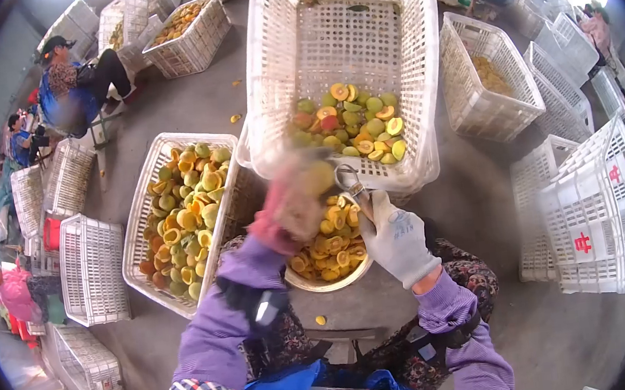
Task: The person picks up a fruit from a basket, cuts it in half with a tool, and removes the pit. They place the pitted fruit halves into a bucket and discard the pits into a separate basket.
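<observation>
My left hand (290, 197), in a reddish glove, is smeared by motion over the bowl; a blurred yellow-green stone fruit (319, 177) shows at its fingers. My right hand (399, 235), in a white glove, is closed around a metal tool with a ring-shaped end (349, 179). Below both hands sits a round bowl (330, 287) of orange fruit pieces. Just beyond them, a large white crate (261, 71) holds whole green fruit and cut halves (358, 125) at its near end. To the left, another white crate (135, 248) is filled with hollowed fruit halves (188, 208).
More white crates stand around: one with orange fruit (187, 40) at the back left, one (497, 99) at the right, and a stack (595, 203) with red marks. A seated person (68, 83) is at the upper left. Fruit bits (320, 320) lie on the floor.
</observation>
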Motion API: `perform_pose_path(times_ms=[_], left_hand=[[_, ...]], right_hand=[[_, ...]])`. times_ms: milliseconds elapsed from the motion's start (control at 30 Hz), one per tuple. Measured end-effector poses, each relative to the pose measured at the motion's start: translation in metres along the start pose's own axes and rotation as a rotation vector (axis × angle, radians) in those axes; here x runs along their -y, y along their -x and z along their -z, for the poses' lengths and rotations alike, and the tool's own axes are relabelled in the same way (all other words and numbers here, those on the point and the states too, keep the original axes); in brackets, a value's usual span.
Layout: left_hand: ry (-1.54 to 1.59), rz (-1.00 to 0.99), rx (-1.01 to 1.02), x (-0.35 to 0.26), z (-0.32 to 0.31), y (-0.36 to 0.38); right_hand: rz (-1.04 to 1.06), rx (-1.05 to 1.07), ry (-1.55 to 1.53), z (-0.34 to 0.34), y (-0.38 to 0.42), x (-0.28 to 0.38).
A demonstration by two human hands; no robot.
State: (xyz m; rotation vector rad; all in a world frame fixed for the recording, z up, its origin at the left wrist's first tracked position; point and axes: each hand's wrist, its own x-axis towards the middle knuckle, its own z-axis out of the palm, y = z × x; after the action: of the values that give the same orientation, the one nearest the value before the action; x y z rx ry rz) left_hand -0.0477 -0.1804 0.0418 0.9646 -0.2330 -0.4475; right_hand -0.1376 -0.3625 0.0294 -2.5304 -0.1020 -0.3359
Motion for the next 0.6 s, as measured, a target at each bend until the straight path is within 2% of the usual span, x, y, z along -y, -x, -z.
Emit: perform_pose_path(times_ms=[100, 167, 200, 233, 300, 400, 433, 467, 500, 567, 600], left_hand=[[-0.130, -0.020, -0.027, -0.024, 0.067, 0.014], [-0.275, -0.162, -0.314, -0.061, 0.079, 0.031], [-0.403, -0.143, -0.434, -0.075, 0.087, 0.037], [-0.673, 0.121, -0.514, -0.083, 0.166, 0.033], [-1.926, 0.257, -0.644, -0.092, 0.125, 0.032], [-2.016, -0.157, -0.394, -0.078, 0.104, -0.003], [-1.808, -0.230, -0.281, -0.063, 0.093, -0.026], [-1.613, -0.204, -0.181, -0.045, 0.068, -0.049], [-1.417, -0.204, 0.022, -0.024, 0.047, -0.076], [-1.538, -0.354, 0.336, 0.026, 0.022, -0.136], [-1.550, -0.301, 0.309, 0.055, 0.014, -0.166]], right_hand=[[0.001, 0.073, 0.056, 0.013, 0.009, 0.000], [0.049, 0.107, 0.115, 0.020, 0.016, -0.002], [0.048, 0.112, 0.130, 0.021, 0.020, -0.005], [0.047, 0.116, 0.145, 0.023, 0.025, -0.008], [0.016, 0.100, 0.126, 0.027, 0.030, -0.011], [-0.060, -0.009, 0.004, 0.048, 0.029, -0.013], [-0.084, -0.080, -0.051, 0.056, 0.028, -0.013], [-0.105, -0.153, -0.104, 0.066, 0.026, -0.016], [-0.138, -0.203, -0.130, 0.075, 0.026, -0.019], [-0.210, -0.311, -0.183, 0.091, 0.029, -0.027], [-0.254, -0.344, -0.155, 0.099, 0.031, -0.029]])
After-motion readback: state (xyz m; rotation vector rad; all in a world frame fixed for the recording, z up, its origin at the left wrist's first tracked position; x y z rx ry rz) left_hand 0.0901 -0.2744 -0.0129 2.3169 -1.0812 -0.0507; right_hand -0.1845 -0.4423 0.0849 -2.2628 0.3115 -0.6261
